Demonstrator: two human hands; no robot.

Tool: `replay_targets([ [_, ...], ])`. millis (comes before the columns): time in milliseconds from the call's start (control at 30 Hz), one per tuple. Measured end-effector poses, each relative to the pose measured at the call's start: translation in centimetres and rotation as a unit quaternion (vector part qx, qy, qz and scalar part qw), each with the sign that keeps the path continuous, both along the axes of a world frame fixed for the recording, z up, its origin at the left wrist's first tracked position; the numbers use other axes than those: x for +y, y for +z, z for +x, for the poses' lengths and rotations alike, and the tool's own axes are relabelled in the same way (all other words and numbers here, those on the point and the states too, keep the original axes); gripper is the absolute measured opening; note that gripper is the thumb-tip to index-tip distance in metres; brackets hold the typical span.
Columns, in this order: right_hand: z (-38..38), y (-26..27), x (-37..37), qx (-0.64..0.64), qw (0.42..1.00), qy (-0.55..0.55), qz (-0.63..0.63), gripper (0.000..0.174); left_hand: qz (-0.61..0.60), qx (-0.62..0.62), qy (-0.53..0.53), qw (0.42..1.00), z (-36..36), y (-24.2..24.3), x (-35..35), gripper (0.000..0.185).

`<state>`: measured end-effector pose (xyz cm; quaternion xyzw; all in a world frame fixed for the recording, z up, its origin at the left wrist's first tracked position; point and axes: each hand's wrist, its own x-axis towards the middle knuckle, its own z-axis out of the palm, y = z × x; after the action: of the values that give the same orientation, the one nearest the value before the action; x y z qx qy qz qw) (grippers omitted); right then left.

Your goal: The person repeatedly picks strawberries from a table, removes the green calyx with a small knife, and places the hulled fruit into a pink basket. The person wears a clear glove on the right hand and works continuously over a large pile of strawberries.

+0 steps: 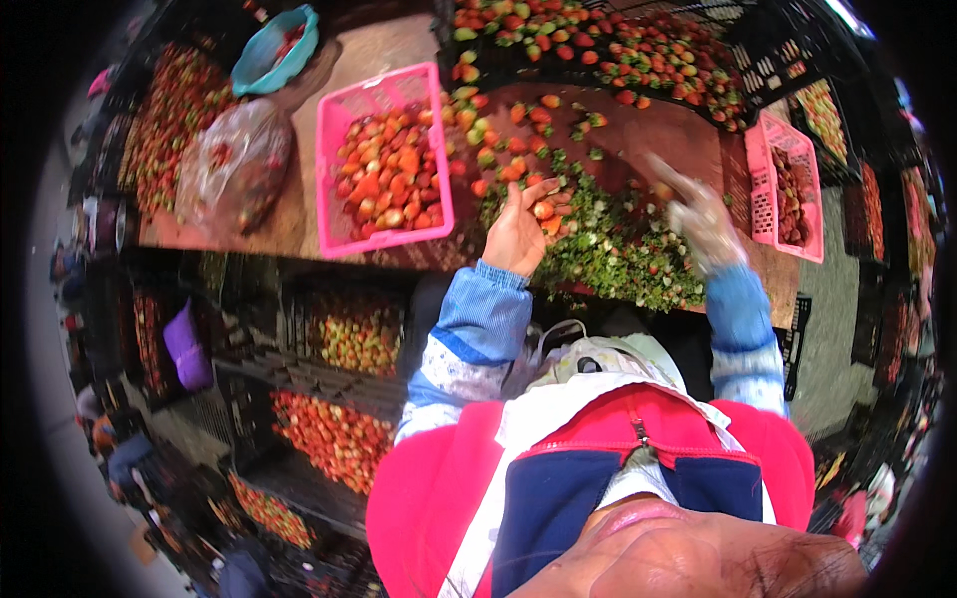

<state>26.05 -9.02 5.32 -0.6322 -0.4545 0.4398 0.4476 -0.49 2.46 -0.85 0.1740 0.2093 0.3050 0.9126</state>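
Observation:
My left hand (523, 228) is palm up over the table, its fingers curled around several hulled strawberries (547, 213). To its right my right hand (699, 217), blurred and seemingly in a thin clear glove, hovers over the table; whether it holds anything cannot be told. Below and between the hands lies a heap of green strawberry caps (620, 261). Whole strawberries (523, 142) with leaves lie loose beyond my left hand. A pink plastic basket (326, 179) of hulled strawberries stands left of my left hand.
A black crate (665, 105) of strawberries lies at the table's far side. At the right stands a smaller pink basket (813, 187) with dark red contents. A filled clear plastic bag (239, 164) and a turquoise bowl (273, 56) are at the left. Strawberry crates (359, 340) stand below the table edge.

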Motion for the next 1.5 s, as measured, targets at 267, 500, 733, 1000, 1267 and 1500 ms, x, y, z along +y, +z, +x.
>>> replay_targets([
  [267,12.0,-1.7,-26.5,-0.192,0.939,-0.281,-0.052,0.05,0.234,0.47,0.297,0.798,-18.2,1.0,-4.3,0.018],
  [500,12.5,0.2,-29.3,-0.523,0.756,-0.25,-0.305,0.047,0.398,0.636,0.329,0.573,-23.2,-0.6,-4.8,0.013],
  [733,-2.0,0.2,-3.9,-0.113,0.991,0.044,0.06,0.056,0.383,0.357,0.146,0.839,-5.5,0.7,-3.0,0.019],
  [1000,-11.1,-0.7,15.0,-0.237,0.942,0.04,-0.234,0.05,0.285,0.364,0.123,0.878,0.2,-1.9,2.6,0.038],
  [1267,-11.6,-4.1,5.8,0.15,0.989,0.003,-0.005,0.04,0.239,0.267,0.067,0.931,-0.1,-3.2,1.5,0.019],
  [1500,-12.3,-7.1,3.6,0.329,0.938,-0.101,-0.036,0.027,0.196,0.263,0.044,0.944,-1.6,-2.0,-1.4,0.018],
])
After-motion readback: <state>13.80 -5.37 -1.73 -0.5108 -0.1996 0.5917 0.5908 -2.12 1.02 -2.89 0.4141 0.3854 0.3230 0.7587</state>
